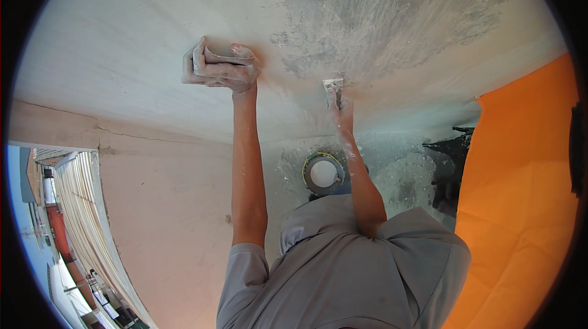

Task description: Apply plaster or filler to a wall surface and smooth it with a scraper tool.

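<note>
Up on the pale plastered wall (147,41), my left hand (222,71) is closed, its dusty fingers curled round a thin grey curved sheet (222,56). The sheet may be sandpaper, but its face is hidden. Lower and to the right, my right hand (340,108) grips a small putty knife (334,86), its wide pale blade at the wall. Just above that blade lies a rough dark grey patch (380,16) with streaky marks. White dust coats both hands.
Below my right forearm stands a round bucket (308,176) with white material inside, on a white-spattered floor (392,173). An orange sheet (517,200) hangs at the right, beside a torn black sheet (450,163). An opening at the left shows pale slatted material (82,200) outside.
</note>
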Action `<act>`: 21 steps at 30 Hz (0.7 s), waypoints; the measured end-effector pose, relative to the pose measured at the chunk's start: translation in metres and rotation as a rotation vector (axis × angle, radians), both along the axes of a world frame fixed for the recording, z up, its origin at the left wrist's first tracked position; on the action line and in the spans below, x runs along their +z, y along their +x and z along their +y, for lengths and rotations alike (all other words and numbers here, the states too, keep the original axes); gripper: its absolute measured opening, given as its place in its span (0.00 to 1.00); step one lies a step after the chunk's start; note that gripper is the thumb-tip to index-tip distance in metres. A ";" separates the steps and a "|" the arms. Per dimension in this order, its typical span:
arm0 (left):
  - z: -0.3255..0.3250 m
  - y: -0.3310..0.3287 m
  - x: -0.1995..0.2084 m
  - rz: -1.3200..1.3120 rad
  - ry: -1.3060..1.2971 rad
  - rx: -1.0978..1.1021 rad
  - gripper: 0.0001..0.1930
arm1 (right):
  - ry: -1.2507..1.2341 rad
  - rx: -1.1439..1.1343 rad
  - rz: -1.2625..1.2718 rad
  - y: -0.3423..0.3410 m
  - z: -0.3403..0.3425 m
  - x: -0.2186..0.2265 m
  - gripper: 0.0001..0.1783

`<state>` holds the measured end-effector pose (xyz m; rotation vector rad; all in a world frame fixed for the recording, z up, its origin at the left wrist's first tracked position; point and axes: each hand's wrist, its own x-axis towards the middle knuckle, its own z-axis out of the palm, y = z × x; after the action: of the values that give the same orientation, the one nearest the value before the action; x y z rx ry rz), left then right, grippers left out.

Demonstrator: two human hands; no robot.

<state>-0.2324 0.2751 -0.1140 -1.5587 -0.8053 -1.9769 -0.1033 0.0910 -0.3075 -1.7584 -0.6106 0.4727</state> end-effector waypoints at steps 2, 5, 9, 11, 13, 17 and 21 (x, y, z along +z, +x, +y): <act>-0.001 0.001 0.002 0.024 -0.002 0.026 0.24 | 0.148 0.002 0.016 -0.005 0.009 0.028 0.33; 0.001 0.003 0.003 0.051 0.007 0.078 0.23 | 0.202 0.046 -0.120 -0.001 0.005 0.043 0.31; -0.004 0.010 0.002 -0.003 0.013 -0.006 0.23 | 0.306 0.050 -0.036 0.016 -0.034 0.051 0.30; -0.001 0.002 0.000 -0.007 0.004 0.019 0.22 | 0.148 0.140 0.099 0.008 -0.060 0.071 0.29; -0.002 -0.001 0.002 -0.011 -0.003 -0.011 0.22 | 0.178 0.165 0.086 0.002 -0.084 0.089 0.28; -0.016 -0.008 0.012 0.021 -0.022 0.036 0.22 | 0.187 0.232 0.039 -0.018 -0.130 0.137 0.27; -0.079 -0.017 0.008 -0.071 -0.230 -0.402 0.20 | 0.099 0.257 -0.063 -0.035 -0.172 0.155 0.22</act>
<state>-0.2493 0.1957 -0.1062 -1.9156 -0.8211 -2.2972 -0.1387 -0.0805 -0.1527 -1.6133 -0.8963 0.5553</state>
